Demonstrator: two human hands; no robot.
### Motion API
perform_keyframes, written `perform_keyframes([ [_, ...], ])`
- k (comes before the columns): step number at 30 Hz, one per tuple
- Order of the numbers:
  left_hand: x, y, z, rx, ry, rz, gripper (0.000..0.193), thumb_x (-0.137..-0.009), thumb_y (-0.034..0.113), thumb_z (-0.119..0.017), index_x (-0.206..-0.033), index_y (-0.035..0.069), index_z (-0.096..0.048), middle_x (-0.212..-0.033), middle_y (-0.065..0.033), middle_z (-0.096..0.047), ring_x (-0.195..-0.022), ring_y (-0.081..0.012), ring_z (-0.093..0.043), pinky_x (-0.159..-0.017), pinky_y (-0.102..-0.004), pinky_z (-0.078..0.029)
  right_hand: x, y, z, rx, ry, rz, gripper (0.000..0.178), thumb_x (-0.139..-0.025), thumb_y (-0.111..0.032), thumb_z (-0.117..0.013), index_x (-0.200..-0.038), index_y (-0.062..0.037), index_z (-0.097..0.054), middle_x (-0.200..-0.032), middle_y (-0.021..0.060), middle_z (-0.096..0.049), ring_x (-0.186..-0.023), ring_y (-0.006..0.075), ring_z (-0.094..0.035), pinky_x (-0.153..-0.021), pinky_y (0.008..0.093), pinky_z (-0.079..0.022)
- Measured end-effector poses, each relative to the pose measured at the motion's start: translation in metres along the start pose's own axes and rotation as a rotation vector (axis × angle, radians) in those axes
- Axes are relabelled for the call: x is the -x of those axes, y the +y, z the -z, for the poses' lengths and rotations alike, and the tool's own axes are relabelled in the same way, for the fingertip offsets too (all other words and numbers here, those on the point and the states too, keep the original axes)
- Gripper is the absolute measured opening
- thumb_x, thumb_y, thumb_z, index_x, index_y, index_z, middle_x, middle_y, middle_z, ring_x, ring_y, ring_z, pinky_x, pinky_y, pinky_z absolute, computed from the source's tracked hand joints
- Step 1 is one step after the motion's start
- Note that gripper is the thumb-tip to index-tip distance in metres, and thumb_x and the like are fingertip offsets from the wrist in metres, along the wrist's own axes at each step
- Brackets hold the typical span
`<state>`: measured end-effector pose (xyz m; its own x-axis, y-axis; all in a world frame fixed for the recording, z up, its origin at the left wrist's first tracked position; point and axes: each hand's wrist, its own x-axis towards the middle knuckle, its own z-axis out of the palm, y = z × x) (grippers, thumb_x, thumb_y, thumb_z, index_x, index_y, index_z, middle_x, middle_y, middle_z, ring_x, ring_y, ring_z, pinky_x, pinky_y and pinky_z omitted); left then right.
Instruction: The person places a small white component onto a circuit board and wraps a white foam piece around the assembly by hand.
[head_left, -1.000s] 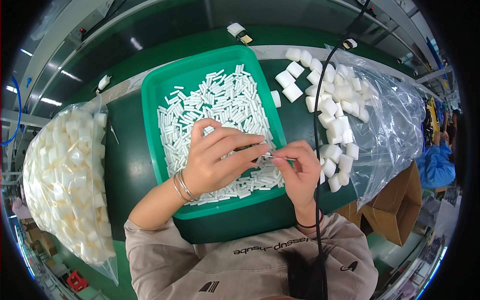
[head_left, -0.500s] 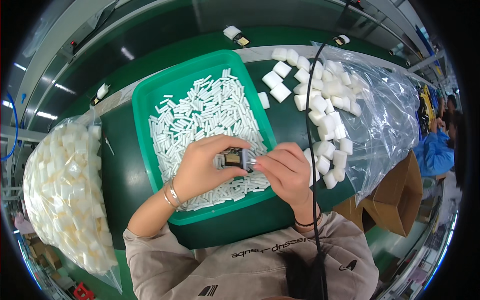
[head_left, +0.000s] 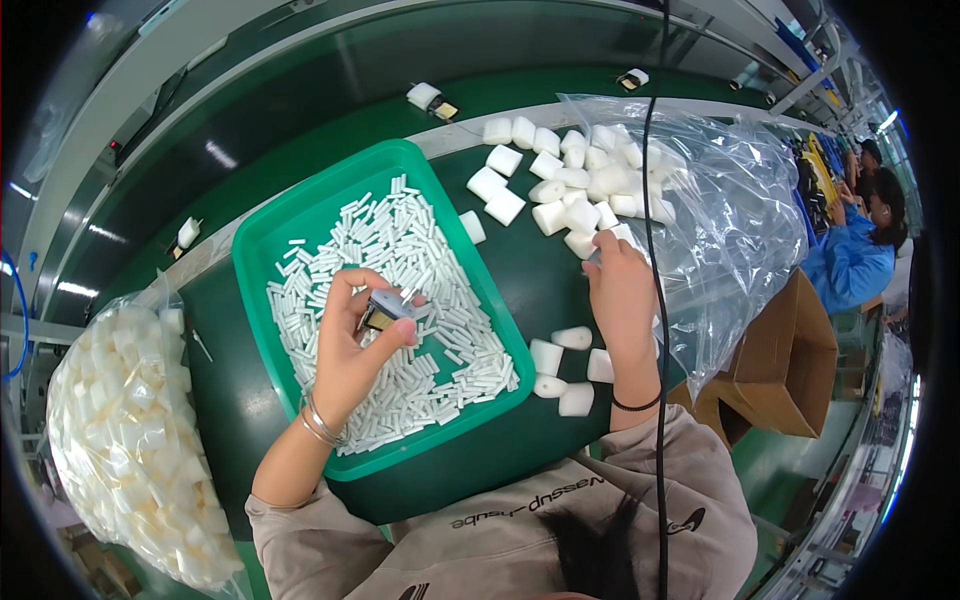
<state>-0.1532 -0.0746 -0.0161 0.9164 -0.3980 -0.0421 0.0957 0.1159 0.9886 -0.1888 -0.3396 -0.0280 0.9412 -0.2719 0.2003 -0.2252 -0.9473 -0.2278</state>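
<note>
My left hand (head_left: 350,335), with silver bangles at the wrist, is closed around a small grey-and-black boxy part (head_left: 385,310) with a gold-coloured face. Short white pins stand out of its upper end. The part is held over a green tray (head_left: 252,245) that contains many short white sticks (head_left: 390,240). To the right, my right hand (head_left: 622,290) reaches to a pile of white foam plugs (head_left: 580,215). Its fingers are stretched forward at the pile's near edge, the thumb apart from the index finger. The fingertips are beside a plug, and I see none clearly gripped.
A clear bag of foam plugs (head_left: 125,440) stands at left, near a thin white-tipped tool (head_left: 202,345). Loose plugs (head_left: 575,398) lie right of the tray. A plastic bag (head_left: 740,220), cardboard box (head_left: 785,360) and hanging black cable (head_left: 655,300) are at right. Foam-topped units (head_left: 432,101) sit beyond.
My right hand has left the boxy part and moved right and away to the foam pile. My left hand keeps the part, now further left and tilted. The whole view has shifted.
</note>
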Motion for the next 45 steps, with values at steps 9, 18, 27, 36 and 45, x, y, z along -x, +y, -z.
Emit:
perform_keyframes([
  [9,0.001,-0.002,0.0,0.013,-0.011,-0.016,0.032,-0.077,-0.001,-0.055,-0.1,0.007,-0.034,-0.09,-0.0137,-0.055,-0.083,-0.0145,-0.057,-0.062,-0.0231,-0.047,0.009,0.023,0.027,-0.254,-0.17,0.185,0.033,-0.066,0.002,-0.059,-0.098,-0.0067,-0.056,-0.095,0.0103,-0.057,-0.08,0.0311,-0.055,-0.07,0.0387,-0.044],
  [18,0.0,-0.004,-0.001,0.005,-0.036,-0.037,0.033,-0.077,-0.003,-0.056,-0.1,0.007,-0.035,-0.09,-0.0104,-0.052,-0.09,-0.0179,-0.057,-0.063,-0.0229,-0.047,0.007,0.029,0.014,-0.08,-0.174,0.099,0.031,-0.067,0.002,-0.06,-0.097,-0.0057,-0.056,-0.084,0.0135,-0.055,-0.076,0.0325,-0.056,-0.065,0.0378,-0.046],
  [27,0.007,-0.002,-0.003,0.038,-0.147,-0.053,0.034,-0.075,-0.003,-0.058,-0.097,0.006,-0.035,-0.091,-0.009,-0.051,-0.096,-0.0199,-0.056,-0.067,-0.0235,-0.048,0.022,-0.036,0.004,-1.084,-0.104,0.16,0.025,-0.075,-0.004,-0.06,-0.095,0.0,-0.045,-0.08,0.0081,-0.056,-0.07,0.0137,-0.057,-0.061,0.0244,-0.047],
  [36,0.014,-0.008,-0.004,-0.12,-0.204,-0.106,0.032,-0.073,0.0,-0.062,-0.097,0.005,-0.042,-0.091,-0.0106,-0.056,-0.075,-0.0138,-0.056,-0.07,-0.0252,-0.045,0.04,-0.084,-0.004,-1.795,-0.404,0.015,0.025,-0.082,0.001,-0.049,-0.107,0.0016,-0.042,-0.1,0.0084,-0.048,-0.088,0.0144,-0.052,-0.075,0.0265,-0.045],
  [45,0.01,-0.007,-0.007,-0.152,-0.205,-0.207,0.034,-0.072,0.006,-0.065,-0.104,0.005,-0.05,-0.093,-0.0051,-0.052,-0.081,-0.0114,-0.051,-0.071,-0.0226,-0.041,0.038,-0.067,-0.013,-1.48,-0.32,0.165,0.038,-0.079,0.003,-0.052,-0.116,-0.0007,-0.044,-0.104,0.0063,-0.044,-0.088,0.0126,-0.051,-0.076,0.0236,-0.043],
])
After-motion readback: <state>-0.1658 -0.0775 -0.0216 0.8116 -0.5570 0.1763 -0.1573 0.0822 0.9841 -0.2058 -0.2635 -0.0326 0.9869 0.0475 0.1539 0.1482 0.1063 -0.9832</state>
